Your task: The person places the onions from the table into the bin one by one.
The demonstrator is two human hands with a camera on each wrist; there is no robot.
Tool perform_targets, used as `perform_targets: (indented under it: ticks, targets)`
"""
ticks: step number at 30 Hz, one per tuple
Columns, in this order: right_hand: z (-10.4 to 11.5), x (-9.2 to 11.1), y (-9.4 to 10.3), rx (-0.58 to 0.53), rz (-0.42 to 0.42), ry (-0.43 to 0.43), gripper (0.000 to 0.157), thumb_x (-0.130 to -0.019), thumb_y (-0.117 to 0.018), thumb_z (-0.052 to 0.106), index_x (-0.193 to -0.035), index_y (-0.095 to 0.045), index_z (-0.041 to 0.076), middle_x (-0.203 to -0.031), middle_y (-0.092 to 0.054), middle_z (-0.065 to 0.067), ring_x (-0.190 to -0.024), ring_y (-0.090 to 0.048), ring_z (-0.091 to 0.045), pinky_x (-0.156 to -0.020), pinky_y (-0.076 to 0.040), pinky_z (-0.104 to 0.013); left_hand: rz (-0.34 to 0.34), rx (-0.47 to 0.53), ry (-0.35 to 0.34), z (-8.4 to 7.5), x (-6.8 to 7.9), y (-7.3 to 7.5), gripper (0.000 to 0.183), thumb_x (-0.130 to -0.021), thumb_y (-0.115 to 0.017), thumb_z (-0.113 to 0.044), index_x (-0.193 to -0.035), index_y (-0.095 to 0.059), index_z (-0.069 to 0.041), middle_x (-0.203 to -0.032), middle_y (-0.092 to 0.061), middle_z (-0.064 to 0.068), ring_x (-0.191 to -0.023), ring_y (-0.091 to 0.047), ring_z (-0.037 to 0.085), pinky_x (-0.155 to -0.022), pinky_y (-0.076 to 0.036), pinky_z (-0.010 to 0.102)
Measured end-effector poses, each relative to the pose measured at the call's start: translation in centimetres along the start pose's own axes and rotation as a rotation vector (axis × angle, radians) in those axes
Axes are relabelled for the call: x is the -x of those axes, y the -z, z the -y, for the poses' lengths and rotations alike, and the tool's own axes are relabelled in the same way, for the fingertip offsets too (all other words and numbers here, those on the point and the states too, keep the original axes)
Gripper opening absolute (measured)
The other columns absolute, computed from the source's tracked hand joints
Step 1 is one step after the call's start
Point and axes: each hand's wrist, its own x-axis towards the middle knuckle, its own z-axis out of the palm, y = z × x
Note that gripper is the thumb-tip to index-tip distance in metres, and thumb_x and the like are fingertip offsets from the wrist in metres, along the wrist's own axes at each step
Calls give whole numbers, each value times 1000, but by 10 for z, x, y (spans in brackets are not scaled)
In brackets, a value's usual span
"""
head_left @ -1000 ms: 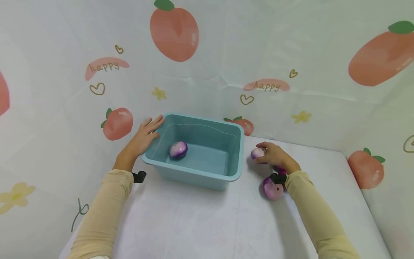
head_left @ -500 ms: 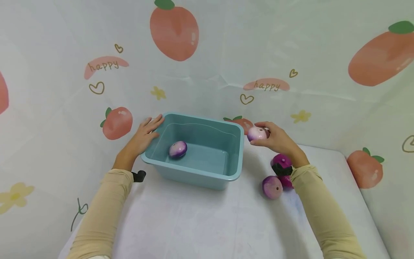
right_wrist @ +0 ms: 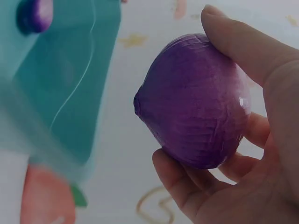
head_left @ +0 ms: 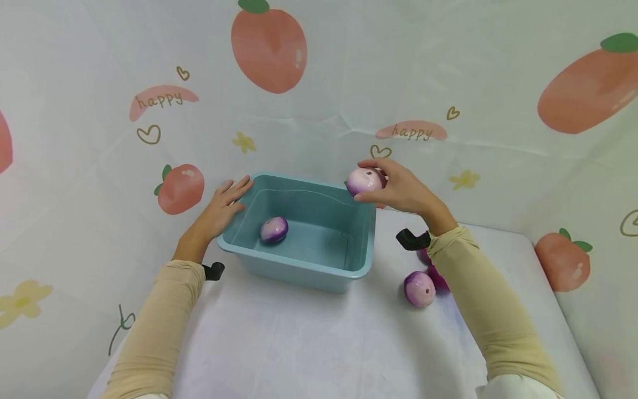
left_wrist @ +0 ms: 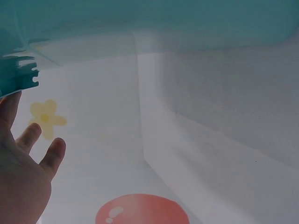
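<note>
The right hand (head_left: 406, 191) grips a purple-and-white onion (head_left: 364, 182) in the air at the back right corner of a blue-green plastic bin (head_left: 294, 276). In the right wrist view, thumb and fingers wrap the onion (right_wrist: 196, 102) from opposite sides, its pointed end toward the bin. A second purple-and-white onion (head_left: 274, 230) lies inside the bin, to the left. Resting on the bin's left rim, the left hand (head_left: 216, 213) has its fingers spread. The left wrist view has the left hand (left_wrist: 23, 172) with a finger at the bin's edge (left_wrist: 14, 88).
Right of the bin, another pale purple onion (head_left: 420, 289) lies on the white-covered table (head_left: 319, 343). Magenta round things (head_left: 440, 280) sit beside it, partly hidden by the right forearm. A fruit-printed white sheet (head_left: 339, 72) hangs close behind the bin.
The right hand has lifted the onion off the table and carried it left and up to the bin's back right corner. The left hand and bin stay where they were.
</note>
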Motion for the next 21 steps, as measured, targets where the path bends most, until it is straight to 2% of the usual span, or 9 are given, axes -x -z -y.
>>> perform_targets:
  ticks: [2, 4, 8, 14, 21]
  targets:
    - [9, -7, -4, -18, 10, 30, 74, -82, -85, 33, -146, -53, 16, -132, -60, -6, -107, -61, -23, -79, -58, -34, 0, 0, -1, 0, 0, 0, 62, -102, -42, -22, -160, -28, -40, -170, -14, -22, -162, 3, 29, -121, -8, 75]
    - [17, -15, -8, -15, 15, 64, 75, -81, -85, 32, -147, -52, 15, -136, -59, -6, -113, -59, -22, -86, -56, -33, -2, 0, -6, -1, 1, 0, 62, -102, -42, -22, -160, -28, -39, -170, -14, -21, -162, 3, 30, -120, -8, 75]
    - [25, -31, -21, -33, 37, 104, 77, -80, -86, 31, -147, -52, 12, -143, -55, -6, -120, -56, -22, -100, -52, -39, -3, -2, -18, -1, 2, 0, 62, -101, -42, -22, -160, -29, -38, -171, -15, -18, -162, 2, 32, -120, -8, 76]
    - [31, -54, -47, -31, 88, 117, 77, -79, -85, 35, -146, -53, 14, -143, -53, -5, -124, -51, -20, -100, -53, -41, -2, -3, -19, 0, 3, 1, 62, -102, -43, -22, -160, -29, -39, -171, -16, -19, -162, 2, 32, -120, -9, 75]
    - [36, -79, -89, -58, 195, 148, 84, -79, -86, 34, -150, -48, 11, -144, -55, -7, -121, -58, -21, -104, -53, -36, 3, -5, -22, -1, 1, 1, 62, -102, -41, -22, -160, -29, -38, -171, -15, -17, -162, 3, 32, -120, -8, 76]
